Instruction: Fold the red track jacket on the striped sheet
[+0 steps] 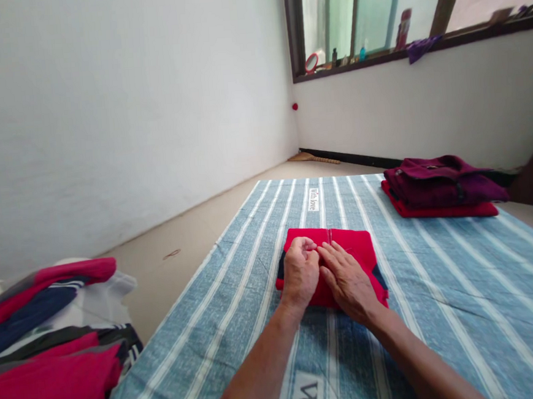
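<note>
A folded red garment (pixel 355 241) with dark blue parts at its sides lies on the blue-and-white striped cloth (pixel 235 275). My left hand (pixel 302 270) is on its left half, fingers curled in with the thumb and forefinger near each other at the middle; whatever may be between them is too small to make out. My right hand (pixel 346 276) rests on the garment's right half, its fingers stretched out and nearly touching the left hand's fingertips. A short zip or seam shows above the fingers at the garment's far edge.
Folded purple clothing (pixel 435 183) lies on a red folded garment (pixel 484 209) at the far right. A pile of red, navy and white clothes (pixel 54 376) stands at the left edge. Small items line the window sill (pixel 361 63); a broom (pixel 316 158) lies by the wall.
</note>
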The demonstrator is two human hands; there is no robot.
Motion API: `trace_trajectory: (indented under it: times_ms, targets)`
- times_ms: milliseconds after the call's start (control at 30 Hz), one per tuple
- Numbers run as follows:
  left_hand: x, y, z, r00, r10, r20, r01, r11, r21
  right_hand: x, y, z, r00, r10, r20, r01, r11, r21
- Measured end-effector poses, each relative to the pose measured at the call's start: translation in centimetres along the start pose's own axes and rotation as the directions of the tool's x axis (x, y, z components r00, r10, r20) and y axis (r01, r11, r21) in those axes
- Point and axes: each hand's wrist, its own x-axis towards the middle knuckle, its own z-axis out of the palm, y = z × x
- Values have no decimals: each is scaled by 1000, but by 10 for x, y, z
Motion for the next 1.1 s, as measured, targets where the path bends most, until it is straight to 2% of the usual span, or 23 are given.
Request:
trace_trajectory:
  times_ms: [67, 133, 233, 333, 433, 533, 800, 1100]
  targets:
    - [4, 7, -16, 999, -20, 40, 23, 998, -64, 0, -1, 1, 1000, -17, 20, 19, 997, -77]
    - [2, 12, -36, 997, -27, 69, 29, 999, -36, 0, -1, 2, 1000, -22, 16, 24, 993, -119]
    - [-13, 8, -65, 998, -24, 54, 11, 975, 222, 0, -2, 3, 1000, -28, -8, 27, 990, -138]
    - [-38, -9, -80, 995, -56, 86, 21, 930, 368, -1, -1, 5, 999, -33, -31, 28, 990, -141]
    - [-60, -26, -78, 993, -68, 101, 21, 911, 412, -1, -1, 6, 999, -37, -40, 31, 989, -143]
    - [-71, -34, -72, 996, -23, 91, -20, 896, 444, -1, 0, 6, 998, -46, -45, 39, 989, -144]
    - [-71, -41, -65, 988, 141, 58, -150, 844, 515, -1, 0, 7, 997, -45, -62, 36, 989, -146]
    - [-71, -43, -63, 962, 240, 131, -269, 743, 613, -2, 1, 8, 998, -34, -50, 28, 993, -117]
